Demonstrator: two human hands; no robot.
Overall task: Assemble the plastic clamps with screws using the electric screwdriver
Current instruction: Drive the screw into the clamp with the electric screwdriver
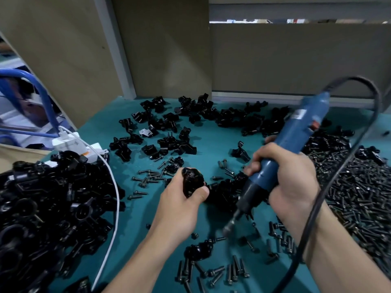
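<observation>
Gripping the blue electric screwdriver (296,130) round its lower barrel, the right hand (292,178) has fingers and thumb curled tight on the tool; its long axis slants from 1 o'clock, where the black cord (369,127) loops off the top, down to 7 o'clock, where the blurred bit (231,223) hangs close over the teal bench mat (211,140); whether a screw sits on the bit I cannot tell. The left hand (179,206) is wrapped on a black plastic clamp (190,180), thumb pressed across its near side, one end poking out of the fist at 12 o'clock.

From the right hand's grip the clamp lies at 9 o'clock; from the bit it lies at 10 o'clock, apart, and the bit points away from it, toward the person. By my reading the tip must swing up and across, or the clamp come down under it; loose screws (234,269) at 6 o'clock lie nearer the bit.

Between the hands sits a dark cluster of clamps (224,191); a screw heap (370,197) crowds 3 o'clock; a pile of clamps (53,197) and a white cable (115,187) crowd 9 o'clock; the cord trails beside the right forearm and could snag.
</observation>
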